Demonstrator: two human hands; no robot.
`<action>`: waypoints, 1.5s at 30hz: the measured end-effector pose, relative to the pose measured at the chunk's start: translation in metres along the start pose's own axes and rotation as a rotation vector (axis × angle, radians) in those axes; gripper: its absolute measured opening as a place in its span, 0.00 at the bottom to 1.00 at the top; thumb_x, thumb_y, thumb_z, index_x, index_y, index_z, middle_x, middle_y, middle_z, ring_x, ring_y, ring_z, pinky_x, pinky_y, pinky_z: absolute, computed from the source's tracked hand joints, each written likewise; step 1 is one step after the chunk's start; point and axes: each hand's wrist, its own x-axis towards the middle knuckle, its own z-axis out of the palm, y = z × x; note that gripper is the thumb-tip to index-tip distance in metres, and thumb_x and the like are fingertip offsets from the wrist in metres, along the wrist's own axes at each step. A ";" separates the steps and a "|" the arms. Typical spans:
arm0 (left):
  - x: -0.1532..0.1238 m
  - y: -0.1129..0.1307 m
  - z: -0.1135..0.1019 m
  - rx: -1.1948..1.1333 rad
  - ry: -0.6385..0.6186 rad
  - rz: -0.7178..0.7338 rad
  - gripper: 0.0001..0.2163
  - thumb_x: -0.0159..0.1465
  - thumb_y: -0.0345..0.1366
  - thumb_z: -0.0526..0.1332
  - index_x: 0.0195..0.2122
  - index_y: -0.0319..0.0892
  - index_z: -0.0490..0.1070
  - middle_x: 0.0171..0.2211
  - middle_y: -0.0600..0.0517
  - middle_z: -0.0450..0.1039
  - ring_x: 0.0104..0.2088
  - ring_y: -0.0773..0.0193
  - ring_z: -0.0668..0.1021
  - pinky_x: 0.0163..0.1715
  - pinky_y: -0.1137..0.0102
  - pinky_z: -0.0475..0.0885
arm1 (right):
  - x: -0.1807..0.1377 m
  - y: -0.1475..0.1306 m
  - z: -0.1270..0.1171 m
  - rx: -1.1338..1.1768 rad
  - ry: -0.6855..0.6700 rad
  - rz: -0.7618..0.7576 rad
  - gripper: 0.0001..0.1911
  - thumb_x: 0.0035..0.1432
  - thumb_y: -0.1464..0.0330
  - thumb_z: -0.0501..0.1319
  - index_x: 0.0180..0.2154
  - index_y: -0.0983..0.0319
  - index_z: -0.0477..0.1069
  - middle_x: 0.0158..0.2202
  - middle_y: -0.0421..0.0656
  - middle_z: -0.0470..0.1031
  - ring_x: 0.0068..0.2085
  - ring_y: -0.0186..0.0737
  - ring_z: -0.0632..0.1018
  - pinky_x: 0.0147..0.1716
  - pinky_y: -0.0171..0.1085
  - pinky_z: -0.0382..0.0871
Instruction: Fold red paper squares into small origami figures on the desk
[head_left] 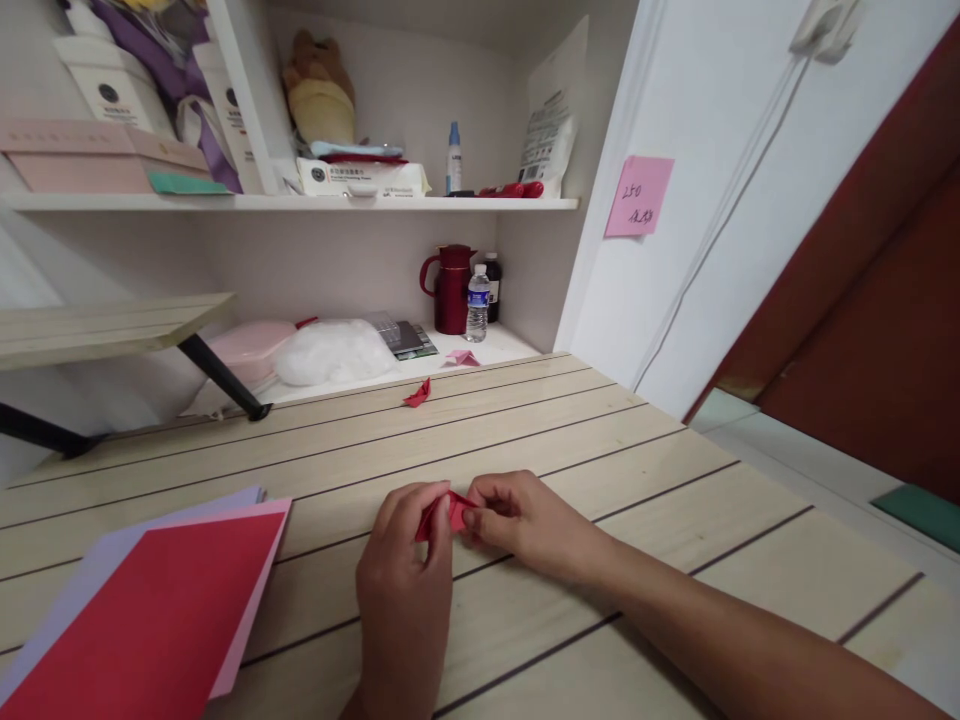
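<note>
A small folded red paper (457, 508) is pinched between both hands above the middle of the wooden table. My left hand (405, 550) grips its left side, with the thumb in front and the fingers behind. On the right side, my right hand (517, 515) is closed on the edge between thumb and forefinger. Fingers cover much of the paper, so its full shape cannot be made out. Farther back on the table rests a finished-looking red paper boat (418, 393). A pink folded paper (462, 358) lies behind it, near the shelf.
Red, pink and lilac sheets (165, 610) lie stacked at the left. A small raised stand (112, 330) with black legs is behind them. On the lower shelf are a dark red jug (452, 290), a water bottle (478, 305) and a white plastic bag (334, 352).
</note>
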 end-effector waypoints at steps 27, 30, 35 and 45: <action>-0.001 0.005 0.006 -0.244 -0.066 -0.679 0.08 0.56 0.42 0.64 0.35 0.47 0.78 0.33 0.51 0.81 0.29 0.61 0.80 0.24 0.70 0.75 | 0.000 -0.011 -0.008 0.033 0.120 -0.111 0.14 0.57 0.61 0.65 0.43 0.60 0.72 0.37 0.43 0.78 0.37 0.41 0.77 0.37 0.39 0.68; -0.004 0.011 0.009 -0.283 -0.097 -0.686 0.08 0.57 0.42 0.64 0.35 0.47 0.78 0.32 0.52 0.81 0.28 0.62 0.80 0.23 0.72 0.74 | 0.001 -0.010 -0.007 0.038 0.107 -0.098 0.13 0.57 0.61 0.65 0.41 0.61 0.73 0.35 0.44 0.79 0.37 0.43 0.79 0.38 0.40 0.70; -0.002 0.016 0.009 -0.350 -0.128 -0.761 0.08 0.56 0.41 0.64 0.35 0.46 0.78 0.31 0.52 0.81 0.25 0.65 0.78 0.21 0.73 0.74 | 0.001 -0.008 -0.005 0.068 0.081 -0.072 0.12 0.58 0.61 0.64 0.39 0.63 0.73 0.32 0.43 0.78 0.35 0.43 0.79 0.36 0.40 0.71; 0.006 -0.001 0.005 -0.419 -0.078 -0.939 0.12 0.55 0.41 0.64 0.37 0.39 0.77 0.29 0.50 0.80 0.21 0.69 0.75 0.20 0.73 0.73 | 0.002 -0.005 -0.018 0.023 0.203 -0.212 0.10 0.62 0.61 0.63 0.43 0.58 0.75 0.48 0.45 0.73 0.45 0.41 0.76 0.45 0.40 0.70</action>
